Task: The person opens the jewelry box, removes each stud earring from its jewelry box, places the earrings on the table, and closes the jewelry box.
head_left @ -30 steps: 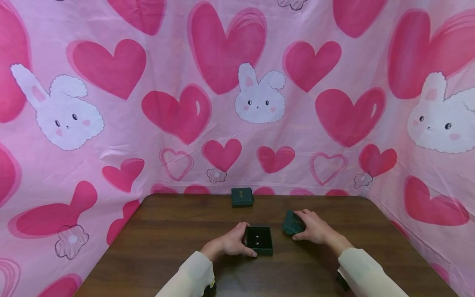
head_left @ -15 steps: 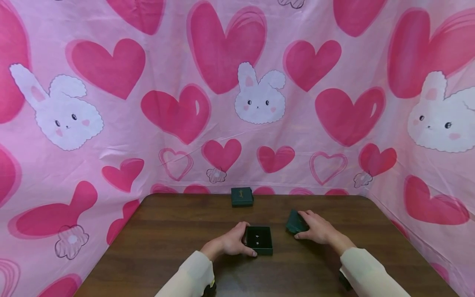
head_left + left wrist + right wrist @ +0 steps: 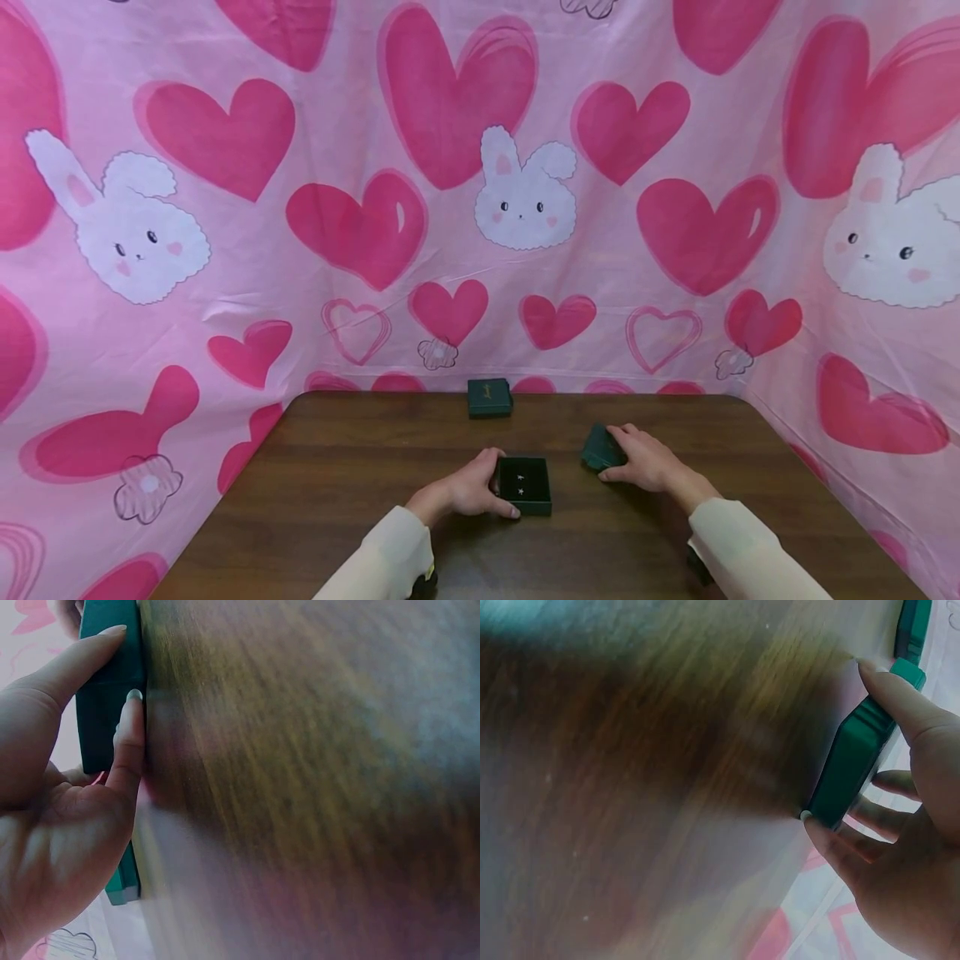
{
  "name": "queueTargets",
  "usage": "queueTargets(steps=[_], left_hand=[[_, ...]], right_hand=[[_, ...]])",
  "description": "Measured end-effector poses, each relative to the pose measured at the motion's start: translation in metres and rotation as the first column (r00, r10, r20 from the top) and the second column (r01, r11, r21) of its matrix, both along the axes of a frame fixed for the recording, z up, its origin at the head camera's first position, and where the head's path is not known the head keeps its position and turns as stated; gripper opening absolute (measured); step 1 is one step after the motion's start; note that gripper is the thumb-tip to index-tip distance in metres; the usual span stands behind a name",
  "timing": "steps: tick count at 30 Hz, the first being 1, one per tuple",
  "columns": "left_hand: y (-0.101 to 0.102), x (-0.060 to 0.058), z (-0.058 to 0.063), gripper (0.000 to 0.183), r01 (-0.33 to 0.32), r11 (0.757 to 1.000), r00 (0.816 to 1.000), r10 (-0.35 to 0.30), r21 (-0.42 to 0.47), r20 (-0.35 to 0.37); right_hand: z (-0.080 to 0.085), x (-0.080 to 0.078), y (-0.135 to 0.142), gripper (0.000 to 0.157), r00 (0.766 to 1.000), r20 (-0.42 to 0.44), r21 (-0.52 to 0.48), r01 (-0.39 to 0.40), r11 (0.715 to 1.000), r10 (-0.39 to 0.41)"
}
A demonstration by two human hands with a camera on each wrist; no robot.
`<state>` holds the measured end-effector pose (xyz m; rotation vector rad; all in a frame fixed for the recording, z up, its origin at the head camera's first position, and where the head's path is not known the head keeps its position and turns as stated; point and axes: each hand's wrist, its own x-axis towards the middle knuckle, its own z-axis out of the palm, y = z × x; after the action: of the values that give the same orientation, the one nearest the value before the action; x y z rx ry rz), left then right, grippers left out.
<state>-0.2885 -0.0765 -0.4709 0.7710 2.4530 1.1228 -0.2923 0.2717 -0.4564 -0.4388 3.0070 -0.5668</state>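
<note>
The head camera looks forward and down over most of the bench (image 3: 337, 467), from farther away, and it faces the cloth (image 3: 450, 250). Both wrist cameras are very near and low, with the view turned sideways. Left wrist and head share the left grip (image 3: 471, 487); right wrist and head share the right grip (image 3: 636, 460).

Dark green covers the open box (image 3: 538, 508) gripped by the left hand (image 3: 471, 490), while its lining (image 3: 536, 471) is black and the two small stars (image 3: 521, 492) inside are silvery white. The piece (image 3: 602, 450) gripped by the right hand (image 3: 643, 462) is dark green too. Beyond both grips, another box (image 3: 480, 409) is dark green with a gold mark (image 3: 487, 392). Beneath them, the table (image 3: 352, 450) is brown with darker grain streaks. The sleeves (image 3: 386, 550) behind the grips are cream. Farthest off, a pale pink cloth (image 3: 352, 125) carries deep pink hearts (image 3: 632, 133), white rabbits (image 3: 525, 225) and grey-outlined flowers (image 3: 437, 354).
</note>
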Motion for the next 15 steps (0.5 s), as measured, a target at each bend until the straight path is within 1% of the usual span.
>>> queueTargets(steps=[8,15], left_hand=[[0.0007,-0.0005,-0.0002,0.071,-0.006,1.000,1.000,0.006,-0.003,0.004],[0.0014,-0.0011,-0.0007,0.069,-0.006,1.000,1.000,0.006,-0.006,-0.005]], right_hand=[[-0.0025,-0.0047,0.0070,0.090,1.000,0.003,0.031,0.005,0.999,-0.005],[-0.0030,-0.0060,0.0096,0.091,1.000,0.005,0.026,0.015,1.000,-0.015]])
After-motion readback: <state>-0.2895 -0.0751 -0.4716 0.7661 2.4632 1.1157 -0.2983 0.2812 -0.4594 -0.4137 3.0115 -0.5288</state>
